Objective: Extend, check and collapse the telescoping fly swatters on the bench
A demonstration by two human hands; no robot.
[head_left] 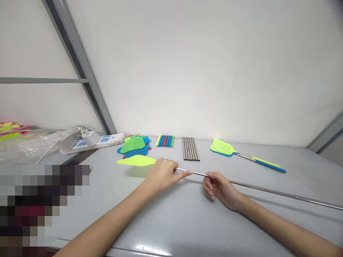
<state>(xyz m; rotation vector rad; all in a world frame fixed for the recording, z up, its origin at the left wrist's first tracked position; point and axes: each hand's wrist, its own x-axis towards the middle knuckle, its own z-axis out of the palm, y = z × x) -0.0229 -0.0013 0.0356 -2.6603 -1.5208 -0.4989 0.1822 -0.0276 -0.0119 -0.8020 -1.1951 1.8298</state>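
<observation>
My left hand (162, 175) is closed round the neck of a yellow-green swatter head (136, 161), where a thin extended metal rod (281, 193) joins it. My right hand (218, 187) is pinched on the same rod a little to the right. The rod runs on past my right hand toward the table's right side, low over the grey table (171, 217).
Behind my hands lie a pile of mesh swatter heads (134, 145), a row of coloured grips (165, 141), a row of short metal tubes (190, 148) and two finished swatters (246, 155). A white power strip (93, 142) and clear plastic bags (32, 144) sit at the left.
</observation>
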